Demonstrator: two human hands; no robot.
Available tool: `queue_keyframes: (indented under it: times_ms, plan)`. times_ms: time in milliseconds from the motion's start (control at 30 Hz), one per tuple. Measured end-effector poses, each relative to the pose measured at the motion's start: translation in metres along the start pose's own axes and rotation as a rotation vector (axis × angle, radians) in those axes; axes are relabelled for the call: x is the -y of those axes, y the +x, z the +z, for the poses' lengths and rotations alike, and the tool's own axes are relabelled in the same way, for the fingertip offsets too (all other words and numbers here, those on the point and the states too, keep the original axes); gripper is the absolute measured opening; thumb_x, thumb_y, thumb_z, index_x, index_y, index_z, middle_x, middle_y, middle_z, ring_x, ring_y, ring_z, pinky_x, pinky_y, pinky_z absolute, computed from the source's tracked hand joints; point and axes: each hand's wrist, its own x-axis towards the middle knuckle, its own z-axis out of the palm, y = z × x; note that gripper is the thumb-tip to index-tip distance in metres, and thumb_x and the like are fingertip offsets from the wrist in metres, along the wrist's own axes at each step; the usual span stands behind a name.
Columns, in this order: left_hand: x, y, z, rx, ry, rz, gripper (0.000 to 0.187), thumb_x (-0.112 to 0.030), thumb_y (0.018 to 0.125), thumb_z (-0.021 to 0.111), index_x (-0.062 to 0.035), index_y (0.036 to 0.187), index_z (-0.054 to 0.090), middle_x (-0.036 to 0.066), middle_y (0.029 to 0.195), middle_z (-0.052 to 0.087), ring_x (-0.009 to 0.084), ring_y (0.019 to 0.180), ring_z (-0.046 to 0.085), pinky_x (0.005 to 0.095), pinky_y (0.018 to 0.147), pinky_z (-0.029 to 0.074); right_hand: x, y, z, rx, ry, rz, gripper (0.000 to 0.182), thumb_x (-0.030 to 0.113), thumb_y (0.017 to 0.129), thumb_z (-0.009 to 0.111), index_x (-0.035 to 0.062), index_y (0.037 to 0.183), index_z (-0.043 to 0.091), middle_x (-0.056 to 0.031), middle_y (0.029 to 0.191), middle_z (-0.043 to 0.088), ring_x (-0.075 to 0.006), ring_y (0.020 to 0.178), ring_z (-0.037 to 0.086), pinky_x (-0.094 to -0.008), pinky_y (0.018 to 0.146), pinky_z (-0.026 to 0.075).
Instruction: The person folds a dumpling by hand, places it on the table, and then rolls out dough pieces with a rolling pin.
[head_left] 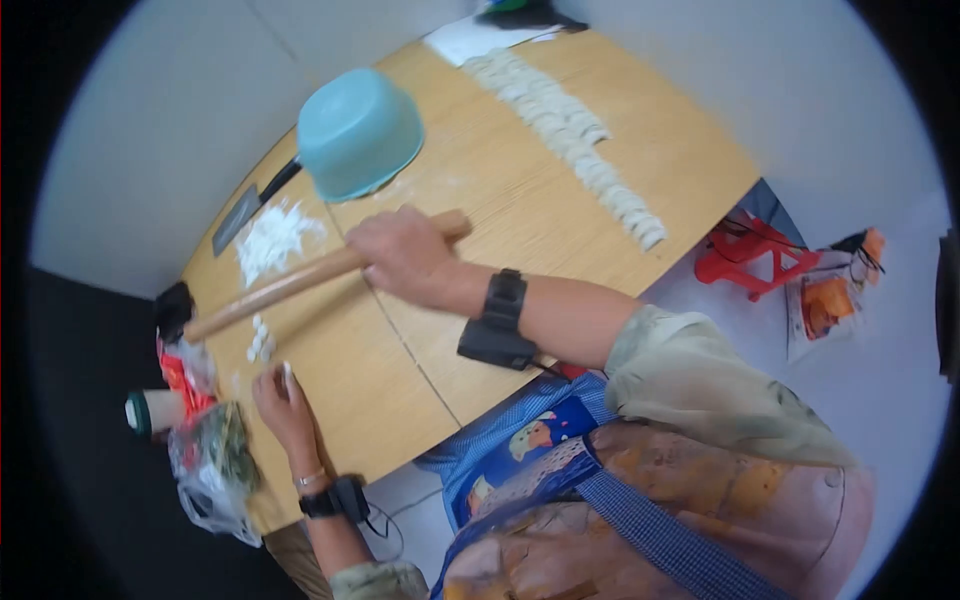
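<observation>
My right hand is wrapped round a wooden rolling pin, held at a slant over the table. Near the table's left side, my left hand is closed, with a small white piece of dough at its fingertips. Several small white dough pieces lie just beyond that hand. A heap of white flour is spread on the wood past the rolling pin. Rows of dumplings stretch along the far right of the table.
A light-blue bowl sits on the wooden table, with a cleaver near it. At the left edge are a plastic bag of greens and a white container with a green lid. A red stool stands beyond the right edge.
</observation>
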Motion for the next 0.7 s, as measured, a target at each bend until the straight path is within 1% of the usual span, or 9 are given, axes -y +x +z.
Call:
queue_keyframes:
  times_ms: [133, 267, 333, 400, 500, 567, 600, 667, 700]
  plan:
    - [-0.036, -0.008, -0.005, 0.091, -0.070, -0.021, 0.012, -0.004, 0.093, 0.068, 0.0009, 0.104, 0.065, 0.016, 0.095, 0.062, 0.0337, 0.089, 0.060, 0.0425, 0.080, 0.049, 0.001, -0.002, 0.003, 0.059, -0.015, -0.047, 0.023, 0.012, 0.073, 0.076, 0.0105, 0.094, 0.066, -0.0062, 0.086, 0.067, -0.0286, 0.090, 0.066, -0.0455, 0.079, 0.047]
    - [-0.064, -0.012, -0.013, 0.148, -0.061, 0.151, 0.011, -0.003, 0.094, 0.069, 0.0004, 0.103, 0.066, 0.014, 0.092, 0.063, 0.0282, 0.087, 0.060, 0.0384, 0.077, 0.049, 0.004, -0.005, 0.002, 0.144, -0.013, -0.087, 0.022, 0.012, 0.074, 0.076, 0.0098, 0.093, 0.066, -0.0063, 0.086, 0.067, -0.0281, 0.090, 0.066, -0.0439, 0.080, 0.047]
    - [-0.077, -0.011, -0.026, -0.124, -0.233, 0.207, 0.008, -0.004, 0.097, 0.068, 0.0010, 0.102, 0.066, 0.011, 0.099, 0.066, 0.0218, 0.085, 0.061, 0.0341, 0.073, 0.049, 0.003, -0.004, 0.002, 0.181, 0.001, -0.126, 0.021, 0.012, 0.074, 0.076, 0.0103, 0.093, 0.067, -0.0061, 0.086, 0.067, -0.0282, 0.090, 0.066, -0.0438, 0.080, 0.047]
    - [-0.084, 0.007, -0.055, -0.299, -0.092, 0.364, 0.013, 0.003, 0.096, 0.062, 0.0016, 0.108, 0.067, 0.014, 0.104, 0.068, 0.0262, 0.093, 0.065, 0.0368, 0.084, 0.052, 0.005, -0.006, 0.003, 0.237, 0.025, -0.166, 0.020, 0.012, 0.075, 0.076, 0.0109, 0.093, 0.067, -0.0058, 0.086, 0.067, -0.0283, 0.089, 0.066, -0.0437, 0.080, 0.047]
    - [-0.075, 0.031, -0.084, -0.284, -0.089, 0.288, 0.015, 0.001, 0.098, 0.060, 0.0035, 0.111, 0.067, 0.013, 0.103, 0.068, 0.0252, 0.095, 0.065, 0.0363, 0.086, 0.053, 0.012, -0.011, 0.003, 0.379, 0.095, -0.292, 0.017, 0.012, 0.075, 0.074, 0.0119, 0.090, 0.067, -0.0051, 0.084, 0.066, -0.0286, 0.088, 0.066, -0.0442, 0.080, 0.048]
    - [-0.069, 0.046, -0.086, 0.034, -0.289, 0.096, 0.020, -0.001, 0.097, 0.062, 0.0028, 0.117, 0.066, 0.013, 0.108, 0.066, 0.0245, 0.100, 0.065, 0.0355, 0.086, 0.053, 0.018, -0.014, 0.002, 0.448, 0.170, -0.420, 0.014, 0.012, 0.074, 0.074, 0.0122, 0.086, 0.066, -0.0046, 0.081, 0.065, -0.0288, 0.086, 0.066, -0.0449, 0.080, 0.048]
    - [-0.067, 0.047, -0.082, 0.031, -0.288, 0.091, 0.020, -0.001, 0.097, 0.062, 0.0028, 0.117, 0.066, 0.013, 0.108, 0.066, 0.0245, 0.100, 0.065, 0.0355, 0.086, 0.053, 0.021, -0.015, 0.002, 0.452, 0.172, -0.424, 0.014, 0.012, 0.074, 0.074, 0.0122, 0.086, 0.066, -0.0046, 0.081, 0.065, -0.0288, 0.086, 0.066, -0.0449, 0.080, 0.048]
    - [-0.061, 0.045, -0.063, 0.446, -0.264, 0.025, 0.027, -0.002, 0.094, 0.065, 0.0003, 0.121, 0.065, 0.012, 0.117, 0.064, 0.0231, 0.104, 0.063, 0.0352, 0.086, 0.053, 0.024, -0.016, -0.001, 0.476, 0.171, -0.483, 0.013, 0.013, 0.073, 0.074, 0.0115, 0.083, 0.066, -0.0048, 0.079, 0.064, -0.0291, 0.085, 0.066, -0.0453, 0.079, 0.048]
    - [-0.058, 0.038, -0.053, 0.509, -0.288, 0.035, 0.032, -0.001, 0.091, 0.068, -0.0027, 0.124, 0.066, 0.011, 0.124, 0.062, 0.0223, 0.109, 0.062, 0.0317, 0.087, 0.051, 0.025, -0.016, -0.002, 0.477, 0.169, -0.484, 0.013, 0.013, 0.073, 0.074, 0.0115, 0.083, 0.066, -0.0048, 0.079, 0.064, -0.0291, 0.085, 0.066, -0.0453, 0.079, 0.048]
